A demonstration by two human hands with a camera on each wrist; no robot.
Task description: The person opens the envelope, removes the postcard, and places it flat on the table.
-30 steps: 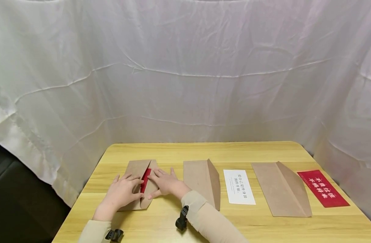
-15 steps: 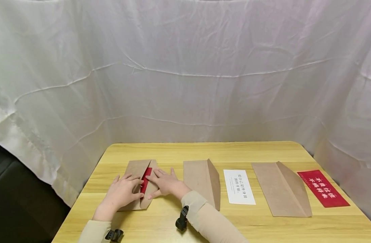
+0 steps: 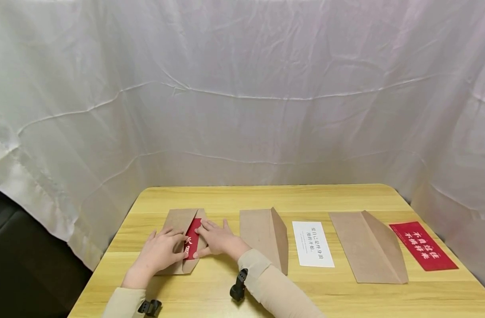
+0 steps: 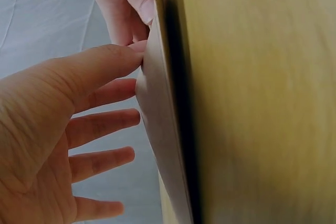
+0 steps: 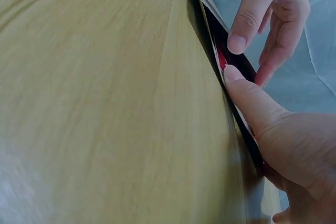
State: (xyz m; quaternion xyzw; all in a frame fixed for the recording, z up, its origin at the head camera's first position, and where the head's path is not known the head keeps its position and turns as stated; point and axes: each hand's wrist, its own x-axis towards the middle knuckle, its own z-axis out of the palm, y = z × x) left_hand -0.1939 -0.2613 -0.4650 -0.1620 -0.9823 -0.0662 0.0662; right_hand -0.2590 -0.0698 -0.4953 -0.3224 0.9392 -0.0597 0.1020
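Note:
In the head view a brown envelope (image 3: 180, 217) lies at the table's left, its mouth facing right. A red card (image 3: 193, 230) with white characters shows partly out of that mouth, over the flap. My left hand (image 3: 157, 252) rests on the envelope's body with fingers spread; in the left wrist view its thumb and index fingertips meet the brown paper (image 4: 163, 124). My right hand (image 3: 220, 239) lies across the flap side, straight fingers and thumb touching the card's right edge. The card's left part is hidden inside the envelope.
Right of the hands lie a second brown envelope (image 3: 258, 234), a white printed card (image 3: 312, 244), a third envelope (image 3: 363, 247) and a red printed card (image 3: 422, 245). The wooden table (image 3: 266, 195) ends at a hanging pale cloth (image 3: 266, 110).
The red card has slid rightward out of the envelope, so a wider strip with white characters now shows. My right fingers have shifted slightly with its edge. My left hand stays put.

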